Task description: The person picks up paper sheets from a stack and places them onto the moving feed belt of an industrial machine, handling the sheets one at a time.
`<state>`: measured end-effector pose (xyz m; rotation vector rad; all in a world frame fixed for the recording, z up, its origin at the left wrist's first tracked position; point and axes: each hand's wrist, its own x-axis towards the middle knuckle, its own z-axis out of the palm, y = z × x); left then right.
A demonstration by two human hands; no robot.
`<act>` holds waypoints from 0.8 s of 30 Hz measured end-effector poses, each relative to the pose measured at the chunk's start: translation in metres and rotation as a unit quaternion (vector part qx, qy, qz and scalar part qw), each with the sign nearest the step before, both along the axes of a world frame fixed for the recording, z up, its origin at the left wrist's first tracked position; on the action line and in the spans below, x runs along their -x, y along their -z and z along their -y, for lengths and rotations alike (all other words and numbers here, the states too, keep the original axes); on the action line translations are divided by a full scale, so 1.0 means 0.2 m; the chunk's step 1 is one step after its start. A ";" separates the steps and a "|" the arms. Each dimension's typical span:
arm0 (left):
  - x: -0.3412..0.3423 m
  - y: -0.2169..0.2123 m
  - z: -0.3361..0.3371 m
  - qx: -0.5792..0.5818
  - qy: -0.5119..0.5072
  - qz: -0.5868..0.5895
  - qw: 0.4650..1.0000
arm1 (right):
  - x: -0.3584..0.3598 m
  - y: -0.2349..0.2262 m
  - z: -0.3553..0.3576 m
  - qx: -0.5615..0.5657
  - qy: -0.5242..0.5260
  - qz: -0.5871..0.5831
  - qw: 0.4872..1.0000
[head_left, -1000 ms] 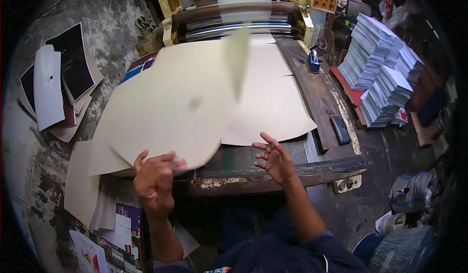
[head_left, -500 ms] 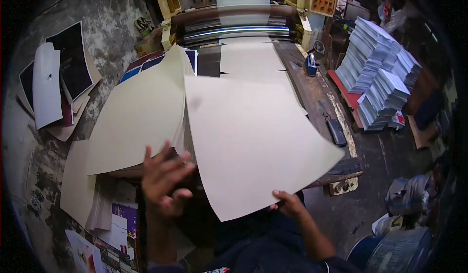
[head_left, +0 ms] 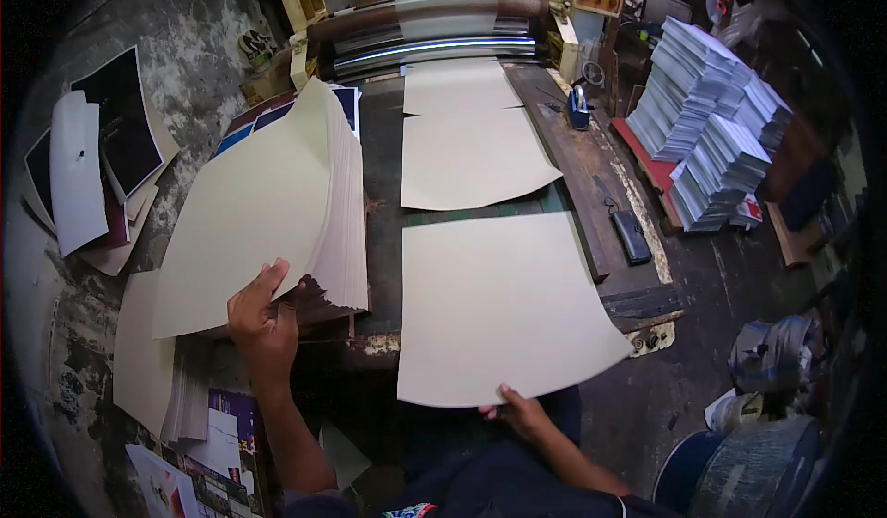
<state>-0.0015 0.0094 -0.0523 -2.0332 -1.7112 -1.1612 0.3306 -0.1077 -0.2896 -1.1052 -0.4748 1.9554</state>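
Observation:
My right hand (head_left: 517, 414) pinches the near edge of a large cream sheet of paper (head_left: 499, 310), thumb on top and fingers underneath. This sheet lies over the machine's feed table, its right corner curving outward. Beyond it, with a gap between, another cream sheet (head_left: 476, 158) leads toward the rollers (head_left: 434, 47). To the left rises a thick stack of cream sheets (head_left: 342, 213), its top sheet (head_left: 245, 213) bowed up. My left hand (head_left: 263, 315) is closed at the near edge of that top sheet, fingers bunched on it; the thumb's contact is partly unclear.
Tall bundles of white paper (head_left: 688, 93) stand on a red board at right. A dark case (head_left: 631, 236) and a blue tape dispenser (head_left: 578, 109) lie along the table's right side. Loose dark prints (head_left: 120, 121) rest at far left; wrapped rolls (head_left: 762, 472) stand at lower right.
My right hand has moved slightly left and down, straightening the sheet, which now lies apart from the stack and the sheet ahead. My left hand has moved left and closed at the stack's top sheet.

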 end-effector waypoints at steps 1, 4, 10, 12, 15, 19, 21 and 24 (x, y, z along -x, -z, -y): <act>0.00 -0.01 0.01 0.002 -0.003 -0.002 1.000 | 0.03 -0.01 -0.06 0.003 0.028 0.000 1.000; 0.01 -0.03 0.01 0.011 0.001 0.018 1.000 | 0.02 0.03 -0.21 0.005 0.032 -0.013 0.999; -0.03 -0.04 0.00 0.042 -0.040 0.139 0.989 | 0.05 0.03 -0.40 -0.007 0.055 -0.027 0.998; -0.03 -0.03 -0.01 0.036 -0.100 0.199 0.974 | 0.07 0.01 -0.45 -0.014 0.080 -0.022 0.996; -0.07 -0.03 -0.04 0.007 -0.092 0.247 0.965 | 0.08 0.02 -0.51 -0.036 0.088 -0.036 0.995; -0.07 -0.05 -0.06 0.046 -0.147 0.255 0.954 | 0.09 0.04 -0.57 -0.054 0.115 -0.051 0.991; -0.07 -0.08 -0.09 -0.116 -0.066 0.464 0.876 | 0.12 0.06 -0.59 -0.062 0.124 -0.051 0.989; -0.07 -0.13 -0.04 -0.121 -0.057 0.490 0.861 | 0.12 0.08 -0.59 -0.069 0.145 -0.040 0.986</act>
